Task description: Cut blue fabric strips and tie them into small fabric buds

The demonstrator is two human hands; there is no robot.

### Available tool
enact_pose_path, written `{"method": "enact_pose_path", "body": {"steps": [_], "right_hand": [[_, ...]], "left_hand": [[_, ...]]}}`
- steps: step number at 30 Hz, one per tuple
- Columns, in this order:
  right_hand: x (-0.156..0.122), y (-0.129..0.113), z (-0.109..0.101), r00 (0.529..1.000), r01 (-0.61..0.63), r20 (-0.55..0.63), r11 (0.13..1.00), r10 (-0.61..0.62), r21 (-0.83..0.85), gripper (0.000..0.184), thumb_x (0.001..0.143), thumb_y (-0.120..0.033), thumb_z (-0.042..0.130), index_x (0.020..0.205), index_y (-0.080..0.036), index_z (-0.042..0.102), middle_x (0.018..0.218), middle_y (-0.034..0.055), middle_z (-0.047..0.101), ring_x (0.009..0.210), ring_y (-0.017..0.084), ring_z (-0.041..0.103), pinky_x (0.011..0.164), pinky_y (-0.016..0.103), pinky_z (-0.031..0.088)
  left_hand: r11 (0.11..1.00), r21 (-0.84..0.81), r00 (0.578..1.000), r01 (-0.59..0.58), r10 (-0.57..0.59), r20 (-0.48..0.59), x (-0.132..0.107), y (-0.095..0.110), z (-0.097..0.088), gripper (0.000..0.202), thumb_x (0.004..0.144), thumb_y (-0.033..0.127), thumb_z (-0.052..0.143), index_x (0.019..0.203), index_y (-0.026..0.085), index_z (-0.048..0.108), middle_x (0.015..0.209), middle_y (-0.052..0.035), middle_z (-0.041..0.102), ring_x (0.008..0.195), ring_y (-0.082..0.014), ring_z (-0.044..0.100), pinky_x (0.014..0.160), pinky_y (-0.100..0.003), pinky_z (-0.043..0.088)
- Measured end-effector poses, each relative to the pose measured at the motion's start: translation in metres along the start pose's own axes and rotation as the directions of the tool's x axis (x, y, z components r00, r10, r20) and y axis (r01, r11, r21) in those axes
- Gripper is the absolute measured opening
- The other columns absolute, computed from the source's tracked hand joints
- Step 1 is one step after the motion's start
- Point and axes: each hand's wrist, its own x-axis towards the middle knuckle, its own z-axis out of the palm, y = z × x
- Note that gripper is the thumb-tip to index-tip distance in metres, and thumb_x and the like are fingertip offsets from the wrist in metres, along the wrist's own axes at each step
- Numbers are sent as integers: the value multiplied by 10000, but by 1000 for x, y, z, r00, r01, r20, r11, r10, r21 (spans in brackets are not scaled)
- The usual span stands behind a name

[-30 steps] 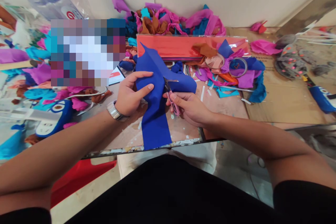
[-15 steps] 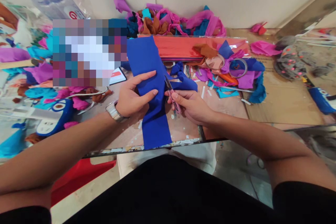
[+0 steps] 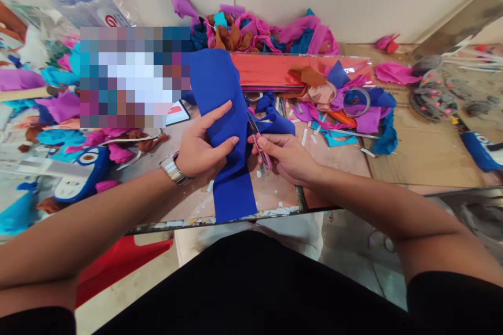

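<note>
A long blue strip (image 3: 236, 188), cloth or crepe paper, runs down the middle of the table, and its lower end reaches the front edge. My left hand (image 3: 204, 144) grips its left side, thumb and forefinger spread on top, the other fingers hidden. My right hand (image 3: 288, 157) is closed round pink-handled scissors (image 3: 261, 152). The blades point up and away along the strip's right edge; whether they are apart is hard to tell. A loose blue piece (image 3: 277, 124) lies just beyond the right hand.
Colourful scraps (image 3: 259, 34) are heaped by the wall, behind a red flat packet (image 3: 271, 70). Tape rolls (image 3: 356, 102) lie among scraps on the right, next to cardboard (image 3: 420, 152). On the left are a blue-and-white device (image 3: 82, 175), a clear bottle (image 3: 84, 2) and a blurred-out patch.
The blue strip's far end has bowed and shifted slightly, and my left hand has moved a little with it. The right hand and scissors have stayed nearly still.
</note>
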Motion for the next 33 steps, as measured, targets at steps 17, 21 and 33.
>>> {"method": "enact_pose_path", "body": {"steps": [17, 21, 33], "right_hand": [[-1, -3, 3, 999, -20, -35, 1000, 21, 23, 477, 768, -600, 957, 939, -175, 825, 822, -1, 713, 596, 81, 567, 497, 235, 409], [-1, -5, 3, 999, -19, -35, 1000, 19, 17, 492, 744, -624, 964, 880, -177, 810, 839, 4, 719, 590, 80, 560, 506, 239, 413], [-2, -7, 2, 999, -30, -20, 999, 29, -45, 510, 788, -669, 916, 806, -180, 769, 654, -11, 662, 545, 90, 518, 492, 236, 385]], "left_hand": [[998, 48, 999, -38, 37, 23, 0, 1, -1, 795, 886, 588, 855, 1554, 221, 630, 1537, -95, 692, 1466, -374, 631, 1287, -538, 515], [996, 60, 998, -60, 58, 31, -2, 3, -1, 771, 879, 505, 879, 1555, 233, 628, 1528, -107, 700, 1406, -345, 682, 1271, -512, 538], [999, 40, 998, -8, 6, 57, -3, 9, 1, 782, 879, 599, 846, 1545, 252, 629, 1527, -51, 699, 1464, -375, 634, 1278, -549, 533]]}}
